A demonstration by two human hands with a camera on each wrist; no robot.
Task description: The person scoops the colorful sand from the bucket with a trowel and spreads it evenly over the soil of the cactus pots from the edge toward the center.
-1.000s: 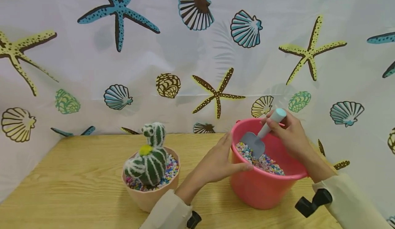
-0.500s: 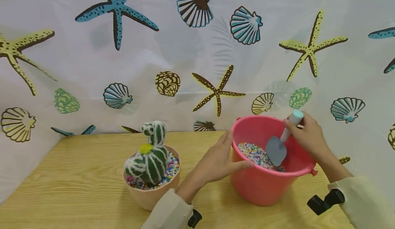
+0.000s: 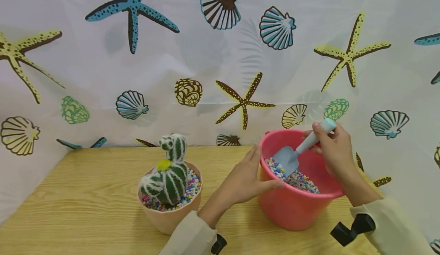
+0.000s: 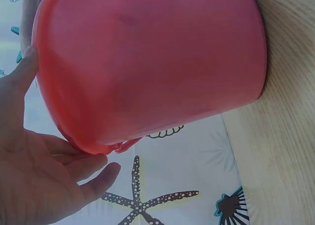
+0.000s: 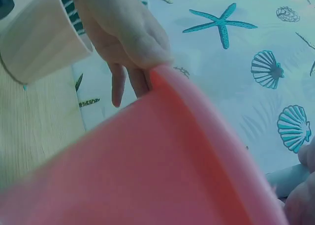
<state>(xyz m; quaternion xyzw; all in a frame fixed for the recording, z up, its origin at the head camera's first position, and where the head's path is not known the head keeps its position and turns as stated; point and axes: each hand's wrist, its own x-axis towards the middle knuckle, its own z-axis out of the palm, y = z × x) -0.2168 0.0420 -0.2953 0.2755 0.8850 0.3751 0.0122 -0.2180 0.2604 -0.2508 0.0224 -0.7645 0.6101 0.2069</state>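
My right hand (image 3: pixel 336 148) grips the pale blue-grey handle of a small scoop (image 3: pixel 287 161). Its blade tilts down to the left inside a pink bucket (image 3: pixel 292 209), at the surface of the multicolored pebbles (image 3: pixel 304 182). My left hand (image 3: pixel 242 180) rests on the bucket's left side, fingers and thumb spread along the rim. In the left wrist view the thumb and fingers of the left hand (image 4: pixel 47 176) touch the rim of the bucket (image 4: pixel 157 57). Mostly hidden in the right wrist view, the scoop (image 5: pixel 288 179) shows only part of its handle.
Left of the bucket, a peach pot (image 3: pixel 165 220) holds a fuzzy green cactus (image 3: pixel 170 184) with a yellow flower, set in colored pebbles. Both stand on a wooden table (image 3: pixel 75 209). A white cloth (image 3: pixel 154 64) with starfish and shell prints hangs behind.
The scoop moved right within the bucket, its blade turned upright, then came back left and tilted. The bucket's right side dipped and returned. My left hand stays at the rim.
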